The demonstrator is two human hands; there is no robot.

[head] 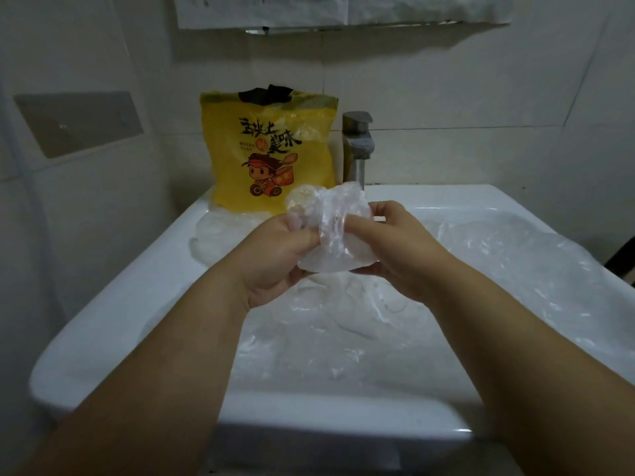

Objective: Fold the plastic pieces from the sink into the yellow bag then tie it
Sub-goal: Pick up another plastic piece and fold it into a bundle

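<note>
Head view: left hand (275,259) and right hand (398,249) are both pinching a crumpled, translucent plastic piece (330,235) above the sink (137,304), probably compacting it small enough to bag. Yellow bag (271,156) is standing on the back rim beside the steel faucet (357,149), mouth up for loading. More thin wrinkled film (343,324) is lying in the basin.

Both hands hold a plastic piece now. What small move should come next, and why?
Probably carry the plastic piece to the yellow bag: left hand and right hand grip it bunched small, and the bag stands just behind on the sink rim.
</note>
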